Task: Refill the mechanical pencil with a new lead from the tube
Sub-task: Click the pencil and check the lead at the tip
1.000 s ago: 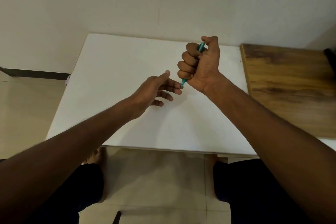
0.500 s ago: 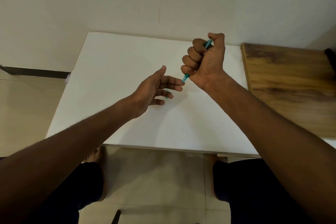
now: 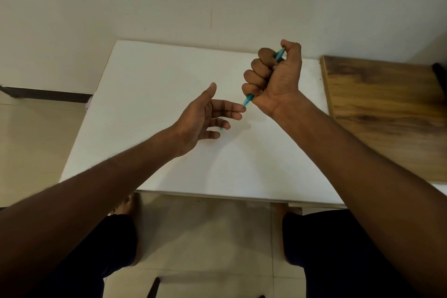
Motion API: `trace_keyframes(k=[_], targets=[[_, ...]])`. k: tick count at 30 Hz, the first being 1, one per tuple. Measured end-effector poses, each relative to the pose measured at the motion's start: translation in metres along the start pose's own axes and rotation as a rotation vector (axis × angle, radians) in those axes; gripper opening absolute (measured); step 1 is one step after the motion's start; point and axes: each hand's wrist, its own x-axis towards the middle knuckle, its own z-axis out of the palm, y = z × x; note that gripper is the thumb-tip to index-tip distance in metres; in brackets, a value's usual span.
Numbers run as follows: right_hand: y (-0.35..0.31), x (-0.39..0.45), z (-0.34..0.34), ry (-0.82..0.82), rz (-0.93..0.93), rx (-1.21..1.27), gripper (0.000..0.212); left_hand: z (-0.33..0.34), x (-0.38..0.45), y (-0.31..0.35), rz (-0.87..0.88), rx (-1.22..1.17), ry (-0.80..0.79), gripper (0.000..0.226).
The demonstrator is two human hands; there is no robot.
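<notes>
My right hand (image 3: 275, 80) is closed in a fist around a teal mechanical pencil (image 3: 248, 100). The pencil's tip points down and left, and my thumb presses on its top end (image 3: 280, 52). My left hand (image 3: 205, 116) is open, palm turned toward the right, with its index fingertip right at the pencil tip. A small teal thing (image 3: 221, 128) shows on the table behind my left fingers, mostly hidden; I cannot tell what it is. Both hands hover above the white table (image 3: 150, 94).
A brown wooden surface (image 3: 387, 109) adjoins the white table on the right. A pale wall stands behind the table. Tiled floor (image 3: 205, 237) and my knees in dark shorts show below the table's front edge.
My right hand with the pencil has risen slightly and shifted right. My left hand has opened wider and lifted, keeping its fingertip at the pencil tip.
</notes>
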Motion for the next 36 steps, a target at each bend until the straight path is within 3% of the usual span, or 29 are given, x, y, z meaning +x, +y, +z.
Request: trace_keyframes(k=[5,14,25,36], targets=[[-0.001,0.000,-0.002,0.032,-0.013,-0.008,0.050,0.000,-0.001,0.000,0.003,0.003,-0.006,0.082],[0.000,0.000,-0.001,0.050,0.028,0.044,0.061,0.000,-0.001,0.000,0.007,0.000,-0.022,0.086],[-0.001,0.000,0.001,0.059,0.003,0.015,0.056,0.000,-0.001,0.000,0.013,-0.030,-0.033,0.094],[-0.017,-0.007,0.012,-0.019,-0.016,0.104,0.062,0.014,-0.016,-0.011,0.081,-0.335,-0.162,0.101]])
